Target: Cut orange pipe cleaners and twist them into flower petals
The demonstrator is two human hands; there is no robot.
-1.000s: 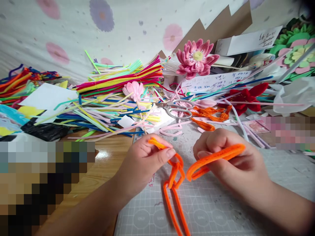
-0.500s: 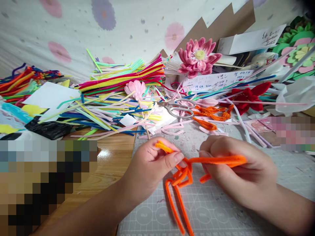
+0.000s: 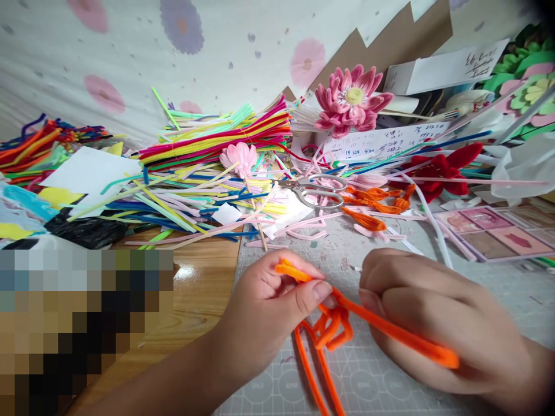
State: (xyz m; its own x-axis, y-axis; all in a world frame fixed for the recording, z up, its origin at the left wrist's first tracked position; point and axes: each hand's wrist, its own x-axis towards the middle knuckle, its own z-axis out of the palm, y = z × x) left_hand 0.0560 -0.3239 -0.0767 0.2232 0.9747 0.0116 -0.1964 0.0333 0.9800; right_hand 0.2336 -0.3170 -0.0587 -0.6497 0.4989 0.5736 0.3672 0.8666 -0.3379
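Head view showed orange pipe cleaners [image 3: 377, 318] between and below the fingers, over a gray cutting mat [image 3: 364, 370]. Nearest, two strands [image 3: 327, 372] ran down from under the left thumb, their long axes side by side, pointing toward the wearer and slightly right. Just under the left fingertips sat a knot of loops [image 3: 336, 318]; how many loops it had could not be told.

The left hand [image 3: 273, 312] pinched the pipe cleaners between thumb and forefinger, and a short end poked out above the thumb, pointing up and left. From that pinch one long strand slanted down to the right, its tip pointing right and toward the wearer, across the right hand [image 3: 433, 306]. The right fingers were curled in together; whether they gripped that strand could not be told.

Left of the left fingers lay a bare stretch of wooden table [image 3: 195, 289]. Beyond the right knuckles lay one palette [image 3: 498, 231]. Past the fingertips of both hands were orange looped pieces [image 3: 368, 219], too tangled to count, and one pair of scissors [image 3: 300, 188]. Farther off stood three fuzzy flowers: a small pink flower [image 3: 239, 159], a red flower [image 3: 451, 170] and a large pink flower [image 3: 353, 96]. Beyond the left fingers, a bundle of colored stems [image 3: 212, 138] lay before a flowered cloth [image 3: 238, 69].
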